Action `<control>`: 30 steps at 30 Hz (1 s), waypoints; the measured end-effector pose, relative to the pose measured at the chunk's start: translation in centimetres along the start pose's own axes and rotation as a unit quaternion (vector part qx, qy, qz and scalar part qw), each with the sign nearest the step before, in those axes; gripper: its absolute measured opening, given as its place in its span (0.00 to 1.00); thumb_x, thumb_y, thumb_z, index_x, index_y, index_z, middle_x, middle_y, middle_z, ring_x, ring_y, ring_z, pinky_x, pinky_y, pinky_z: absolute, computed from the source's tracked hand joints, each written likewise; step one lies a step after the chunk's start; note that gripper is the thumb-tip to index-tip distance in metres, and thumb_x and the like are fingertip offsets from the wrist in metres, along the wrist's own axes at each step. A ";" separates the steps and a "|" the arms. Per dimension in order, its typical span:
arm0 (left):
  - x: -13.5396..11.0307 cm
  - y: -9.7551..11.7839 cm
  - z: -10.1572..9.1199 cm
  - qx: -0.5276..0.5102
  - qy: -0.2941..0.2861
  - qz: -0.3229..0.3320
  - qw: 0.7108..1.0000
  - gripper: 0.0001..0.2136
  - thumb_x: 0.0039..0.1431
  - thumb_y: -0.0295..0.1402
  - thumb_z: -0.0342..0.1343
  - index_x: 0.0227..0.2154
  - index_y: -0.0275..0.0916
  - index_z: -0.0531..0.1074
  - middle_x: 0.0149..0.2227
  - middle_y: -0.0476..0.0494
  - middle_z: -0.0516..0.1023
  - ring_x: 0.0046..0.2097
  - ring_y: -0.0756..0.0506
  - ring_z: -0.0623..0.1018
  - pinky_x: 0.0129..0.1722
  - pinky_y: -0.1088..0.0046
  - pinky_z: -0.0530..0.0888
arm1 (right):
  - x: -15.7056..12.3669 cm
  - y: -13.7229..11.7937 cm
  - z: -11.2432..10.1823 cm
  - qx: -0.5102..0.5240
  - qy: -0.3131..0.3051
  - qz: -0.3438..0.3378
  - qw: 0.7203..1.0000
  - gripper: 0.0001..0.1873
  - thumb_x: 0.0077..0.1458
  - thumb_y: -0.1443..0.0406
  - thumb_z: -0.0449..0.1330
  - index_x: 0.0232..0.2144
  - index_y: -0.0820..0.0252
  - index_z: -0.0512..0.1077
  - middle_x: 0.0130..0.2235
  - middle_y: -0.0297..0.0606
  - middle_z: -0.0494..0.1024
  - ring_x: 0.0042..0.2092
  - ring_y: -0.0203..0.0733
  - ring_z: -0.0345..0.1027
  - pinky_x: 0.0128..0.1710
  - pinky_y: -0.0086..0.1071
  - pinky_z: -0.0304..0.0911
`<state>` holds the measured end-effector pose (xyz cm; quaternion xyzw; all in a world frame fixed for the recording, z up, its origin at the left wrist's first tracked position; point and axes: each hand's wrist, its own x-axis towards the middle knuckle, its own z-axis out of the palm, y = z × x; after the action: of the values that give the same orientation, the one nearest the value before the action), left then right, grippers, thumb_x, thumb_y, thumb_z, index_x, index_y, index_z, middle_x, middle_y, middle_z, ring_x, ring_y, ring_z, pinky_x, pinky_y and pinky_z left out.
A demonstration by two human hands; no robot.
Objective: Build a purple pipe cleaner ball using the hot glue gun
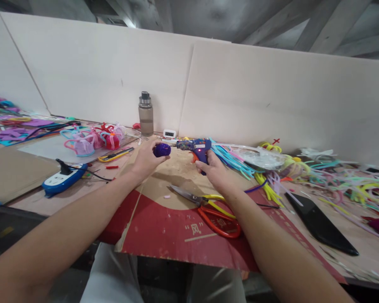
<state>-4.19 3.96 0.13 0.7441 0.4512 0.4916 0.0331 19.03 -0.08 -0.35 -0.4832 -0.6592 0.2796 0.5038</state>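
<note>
My left hand (145, 156) grips a small dark purple roll (163, 150) with a ridged, coiled surface, perhaps wound pipe cleaner. Wrapped round the handle of a blue hot glue gun (202, 146) is my right hand (215, 169); a red light glows on the gun's side. The gun's nozzle points left at the roll, close to it; whether they touch I cannot tell. Below them, scissors (196, 199) with dark blades lie partly opened on a red and brown cardboard sheet (158, 227), their yellow and red handles near my right forearm.
At left are a blue-and-white power strip (65, 180), a yellow utility knife (115, 155) and several pink, red and blue fuzzy pieces (84, 147). A water bottle (145, 115) stands by the white partition (255, 92). Rightward lie pipe cleaners (232, 158) and a black phone-like slab (320, 223).
</note>
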 end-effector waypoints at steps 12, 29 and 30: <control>0.5 -1.0 -0.6 0.006 0.043 -0.036 0.998 0.17 0.45 0.33 0.67 0.39 0.39 0.72 0.42 0.42 0.76 0.45 0.42 0.75 0.48 0.63 0.70 | -0.3 1.9 -0.2 -0.264 0.007 0.105 0.959 0.08 0.48 0.62 0.64 0.29 0.58 0.68 0.34 0.46 0.73 0.40 0.52 0.67 0.43 0.46 0.61; 0.1 0.2 -0.1 0.009 -0.013 0.051 0.999 0.19 0.45 0.36 0.67 0.41 0.39 0.71 0.43 0.42 0.77 0.45 0.42 0.75 0.47 0.62 0.71 | -5.5 -3.1 5.1 -0.375 -0.255 -0.268 0.850 0.05 0.59 0.66 0.58 0.31 0.58 0.72 0.38 0.38 0.76 0.42 0.45 0.66 0.41 0.41 0.49; 0.0 0.4 -0.1 0.005 -0.019 0.055 0.998 0.19 0.45 0.37 0.67 0.41 0.39 0.71 0.42 0.42 0.77 0.44 0.42 0.75 0.47 0.62 0.72 | -5.5 -3.2 5.1 -0.373 -0.246 -0.277 0.851 0.05 0.59 0.66 0.58 0.31 0.59 0.72 0.38 0.39 0.76 0.41 0.45 0.66 0.41 0.40 0.49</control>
<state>-4.03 3.74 0.38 0.7772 0.4117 0.4757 0.0107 13.30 -5.70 -1.46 -0.3477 -0.9229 -0.0281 0.1633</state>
